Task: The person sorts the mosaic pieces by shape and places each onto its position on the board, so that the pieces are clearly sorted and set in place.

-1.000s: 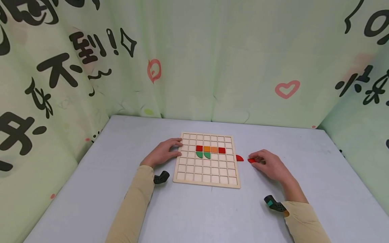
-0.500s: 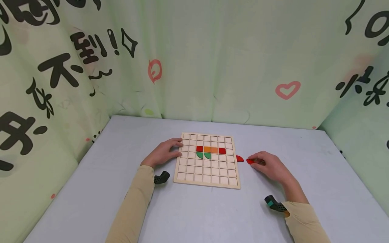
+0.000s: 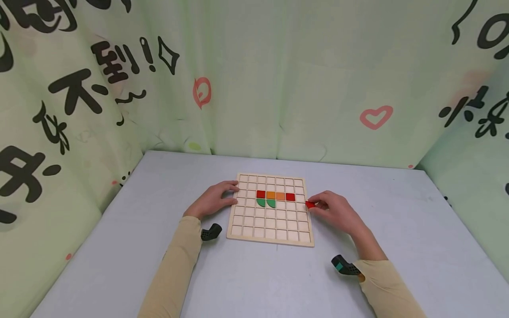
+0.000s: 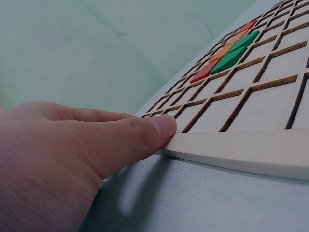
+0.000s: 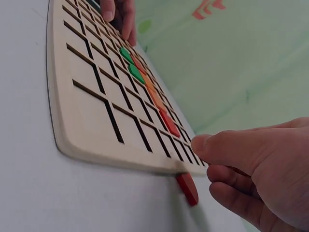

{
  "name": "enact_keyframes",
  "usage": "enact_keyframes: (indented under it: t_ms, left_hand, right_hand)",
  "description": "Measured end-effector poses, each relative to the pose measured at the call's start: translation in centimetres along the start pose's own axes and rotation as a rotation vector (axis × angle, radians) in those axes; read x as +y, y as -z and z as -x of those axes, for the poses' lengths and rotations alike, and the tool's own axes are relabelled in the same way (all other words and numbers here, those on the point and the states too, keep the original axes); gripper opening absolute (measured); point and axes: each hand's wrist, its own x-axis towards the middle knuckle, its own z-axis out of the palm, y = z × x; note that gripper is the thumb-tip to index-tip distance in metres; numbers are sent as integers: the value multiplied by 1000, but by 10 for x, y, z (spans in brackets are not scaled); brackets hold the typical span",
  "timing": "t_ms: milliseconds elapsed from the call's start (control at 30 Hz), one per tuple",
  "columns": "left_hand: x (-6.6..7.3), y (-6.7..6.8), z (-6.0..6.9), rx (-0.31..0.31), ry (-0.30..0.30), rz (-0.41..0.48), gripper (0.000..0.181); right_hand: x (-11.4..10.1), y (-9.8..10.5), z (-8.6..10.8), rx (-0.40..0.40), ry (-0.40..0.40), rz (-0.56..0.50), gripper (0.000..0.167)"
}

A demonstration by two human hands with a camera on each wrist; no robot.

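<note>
A square wooden grid board [image 3: 270, 240] lies on the table. My left hand [image 3: 214, 199] rests at its left edge, thumb and fingers fairly straight; in the left wrist view the thumb tip [image 4: 166, 126] touches the rim. Beside the right edge, my right hand [image 3: 334, 212] pinches a red tile [image 3: 309, 204], just over the rim. That tile is hidden by the fingers in the right wrist view. Another red tile [image 5: 187, 189], with a curved edge, lies on the table against the board there.
In the grid sit red square tiles [image 3: 290, 197] at both ends of a row, with orange tiles [image 3: 275, 195] between them. Below are two green quarter-round tiles [image 3: 266, 203]. A printed curtain [image 3: 254, 88] surrounds the table [image 3: 246, 282] at the back and sides.
My right hand has moved left with the red tile, from the bare table to the board's right edge, covering much of the tile lying there in the head view. The left hand stays put.
</note>
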Motion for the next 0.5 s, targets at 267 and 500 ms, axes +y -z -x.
enact_keyframes:
  t_ms: [267,500]
  left_hand:
    - [1,0,1,1,-12,-3,42]
    - [1,0,0,-3,-5,9,42]
  right_hand:
    - [-28,-14,-20,-111,11,1,22]
    - [-39,-25,-33,-142,76,16,20]
